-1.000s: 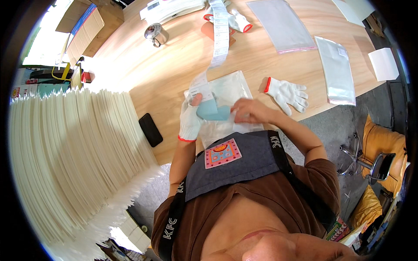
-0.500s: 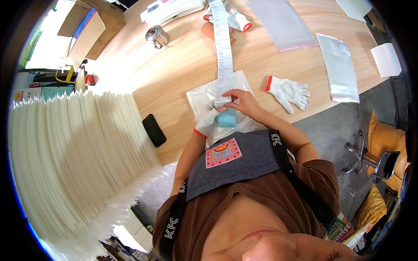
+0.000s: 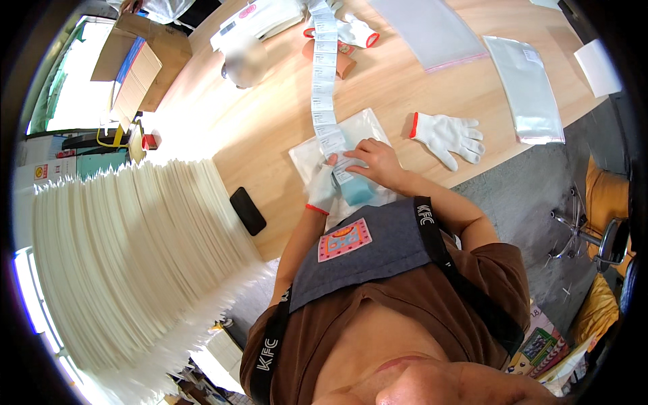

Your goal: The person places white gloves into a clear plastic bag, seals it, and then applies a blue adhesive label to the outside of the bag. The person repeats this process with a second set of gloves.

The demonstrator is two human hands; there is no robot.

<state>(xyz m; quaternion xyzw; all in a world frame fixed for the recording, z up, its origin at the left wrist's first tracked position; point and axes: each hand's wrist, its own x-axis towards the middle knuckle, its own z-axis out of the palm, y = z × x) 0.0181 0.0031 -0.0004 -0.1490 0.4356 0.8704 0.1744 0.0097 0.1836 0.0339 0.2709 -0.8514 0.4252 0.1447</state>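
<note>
A long strip of printed white labels (image 3: 324, 88) runs down the table to my hands. Its lower end lies over a light-blue curled strip (image 3: 359, 192), likely the label backing. My left hand (image 3: 322, 187), in a white glove with a red cuff and a bare thumb tip showing, pinches the strip's left edge. My right hand (image 3: 379, 162) is bare, its thumb and bent fingers closed at the strip's right side. Beneath both hands lies a white plastic bag (image 3: 304, 154). A loose white glove (image 3: 447, 138) rests right of my right hand.
A tall stack of white padded sheets or envelopes (image 3: 135, 250) stands at left, beside a black phone (image 3: 248, 210). Clear plastic bags (image 3: 523, 88) lie at right. Farther off are an orange-brown roll (image 3: 343, 64), another glove (image 3: 358, 30) and a cardboard box (image 3: 165, 54).
The strip's lower end now reaches farther down over the blue piece, and the strip slants more. My right hand has shifted slightly right and down. The whole view has also tilted a little.
</note>
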